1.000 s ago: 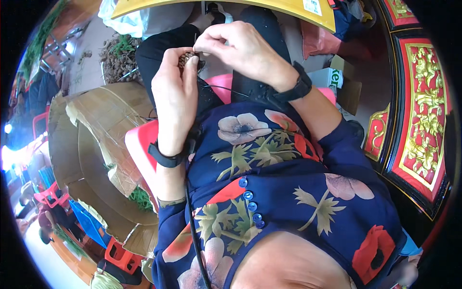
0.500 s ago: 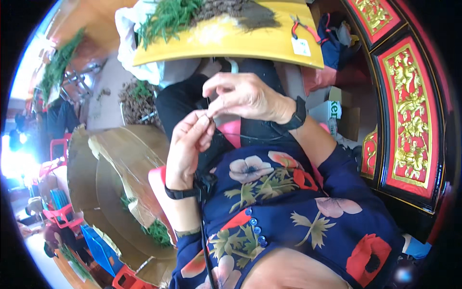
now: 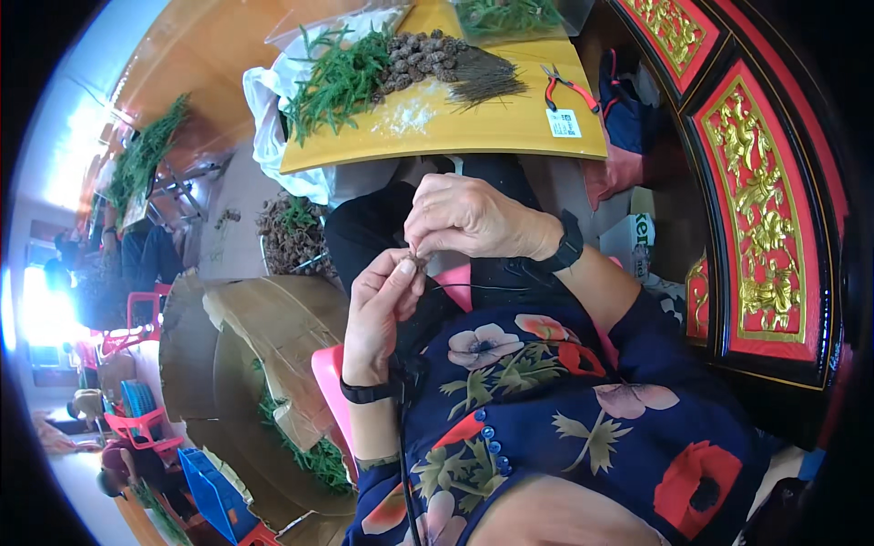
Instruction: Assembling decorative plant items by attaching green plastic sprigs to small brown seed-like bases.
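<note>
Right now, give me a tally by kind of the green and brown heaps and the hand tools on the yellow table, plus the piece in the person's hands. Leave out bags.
Small brown piece in the hands: 1
Green sprig heap: 1
Brown cone heap: 1
Thin dark stem heap: 1
Pliers: 1
Total: 5

A white box (image 3: 623, 240) bears lettering (image 3: 643, 229); the yellow table (image 3: 496, 130), a label (image 3: 563, 124).

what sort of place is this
Probably an indoor handicraft workspace, judging by the small round brown pine cones, feathery green sprigs and red-handled metal pliers on the flat yellow tabletop.
</note>
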